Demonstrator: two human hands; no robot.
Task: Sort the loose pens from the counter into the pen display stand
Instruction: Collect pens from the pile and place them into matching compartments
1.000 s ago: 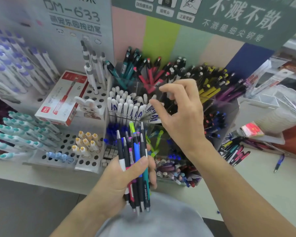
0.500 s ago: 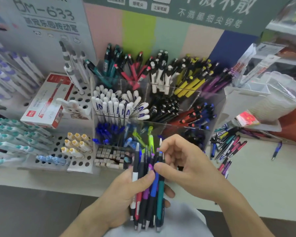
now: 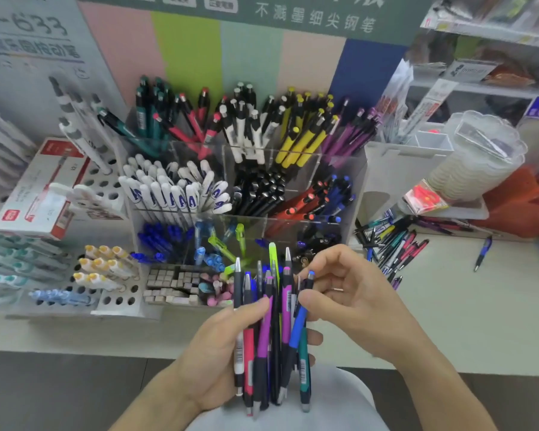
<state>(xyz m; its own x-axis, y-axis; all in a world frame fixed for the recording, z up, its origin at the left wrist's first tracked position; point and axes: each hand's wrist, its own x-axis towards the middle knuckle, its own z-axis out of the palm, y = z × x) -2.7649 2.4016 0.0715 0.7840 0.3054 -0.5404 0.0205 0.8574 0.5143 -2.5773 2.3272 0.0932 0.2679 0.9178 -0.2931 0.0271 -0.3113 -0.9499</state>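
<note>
My left hand (image 3: 218, 353) grips a bundle of several pens (image 3: 269, 331) upright in front of me, tips down. At the bundle's right side my right hand (image 3: 349, 293) pinches a blue pen (image 3: 299, 318) between thumb and forefinger. Behind them stands the clear tiered pen display stand (image 3: 343, 169), its compartments filled with teal, red, white, yellow, purple, black and blue pens. A pile of loose pens (image 3: 392, 244) lies on the white counter (image 3: 448, 306) to the stand's right, and one blue pen (image 3: 482, 253) lies apart farther right.
White perforated racks (image 3: 112, 301) with markers and correction pens stand left of the stand, with a red-and-white pen box (image 3: 41, 188) behind them. A white organiser (image 3: 411, 150) and a stack of clear lids (image 3: 479, 157) sit at the right. Shelves rise at far right.
My right hand came down from the display stand's upper compartments to the bundle and now pinches the blue pen. The view tilted down slightly.
</note>
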